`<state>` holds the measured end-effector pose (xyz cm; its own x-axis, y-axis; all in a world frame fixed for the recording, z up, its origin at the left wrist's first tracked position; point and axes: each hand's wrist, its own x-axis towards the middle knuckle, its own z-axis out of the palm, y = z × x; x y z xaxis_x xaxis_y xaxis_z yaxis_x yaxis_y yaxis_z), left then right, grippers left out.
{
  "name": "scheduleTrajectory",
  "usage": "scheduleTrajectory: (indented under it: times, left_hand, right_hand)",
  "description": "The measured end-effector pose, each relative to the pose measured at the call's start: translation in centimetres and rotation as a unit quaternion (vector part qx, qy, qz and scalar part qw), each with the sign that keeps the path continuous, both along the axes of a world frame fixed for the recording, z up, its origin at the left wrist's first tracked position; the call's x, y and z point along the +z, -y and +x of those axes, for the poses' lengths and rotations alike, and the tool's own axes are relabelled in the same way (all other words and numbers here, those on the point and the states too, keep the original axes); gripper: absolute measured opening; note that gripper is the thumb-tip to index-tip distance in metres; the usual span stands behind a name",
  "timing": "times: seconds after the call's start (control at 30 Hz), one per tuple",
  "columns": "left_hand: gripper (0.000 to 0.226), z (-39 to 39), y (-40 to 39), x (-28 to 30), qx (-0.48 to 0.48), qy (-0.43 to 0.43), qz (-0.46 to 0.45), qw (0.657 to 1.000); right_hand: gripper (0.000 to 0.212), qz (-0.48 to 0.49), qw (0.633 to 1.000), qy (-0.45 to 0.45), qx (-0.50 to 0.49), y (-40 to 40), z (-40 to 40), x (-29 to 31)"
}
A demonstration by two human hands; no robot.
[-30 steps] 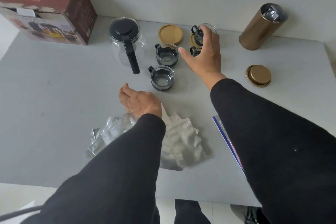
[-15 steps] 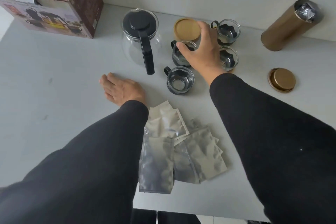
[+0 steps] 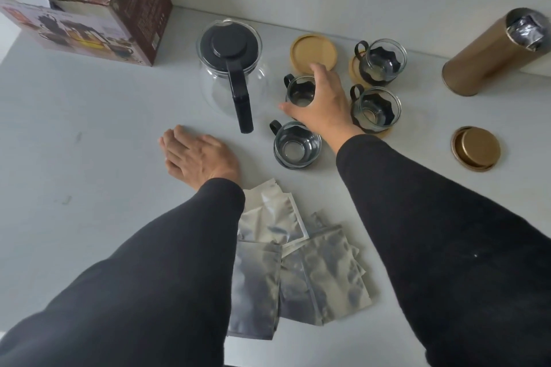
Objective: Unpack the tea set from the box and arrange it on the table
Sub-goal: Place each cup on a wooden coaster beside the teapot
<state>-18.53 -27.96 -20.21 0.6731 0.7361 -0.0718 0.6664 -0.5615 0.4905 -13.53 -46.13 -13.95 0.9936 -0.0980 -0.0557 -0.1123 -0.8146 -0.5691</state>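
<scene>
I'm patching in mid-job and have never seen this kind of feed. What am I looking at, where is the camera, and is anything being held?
There is no machine: a person in black sleeves works bare-handed, filmed by a wide-angle camera on their head looking down at a grey table. The left hand lies flat on the table, holding nothing. The right hand curls over the top of a glass cup beside the glass teapot. Three more cups stand nearby, two on wooden coasters, and a bare coaster lies behind. Also there: the box, foil sachets, an open gold tin and its lid.

Grey table (image 3: 89, 134): teapot (image 3: 229, 68), cups (image 3: 297, 144), sachets (image 3: 298, 265).
</scene>
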Motion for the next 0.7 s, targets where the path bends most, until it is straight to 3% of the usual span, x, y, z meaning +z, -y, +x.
scheduleTrajectory:
  times: [0.13,0.3,0.5,0.7]
  left_hand:
    - [0.048,0.0,-0.1,0.0,-0.003,-0.003,-0.003,1.0]
    - [0.047,0.0,-0.2,0.3,-0.017,-0.006,-0.019,1.0]
    - [0.053,-1.4,-0.4,0.4,-0.098,-0.006,-0.049,0.994]
    - [0.056,-2.5,0.2,0.4,-0.131,-0.016,-0.067,0.989]
  right_hand:
    - [0.083,0.016,1.0,0.005,-0.02,0.1,0.3,0.4]
    - [0.08,0.031,0.99,0.116,-0.074,0.6,-1.1,2.7]
    - [0.08,0.019,0.969,0.192,-0.152,1.8,-6.6,4.4]
    - [0.074,0.002,0.951,0.221,-0.216,1.7,-12.3,2.3]
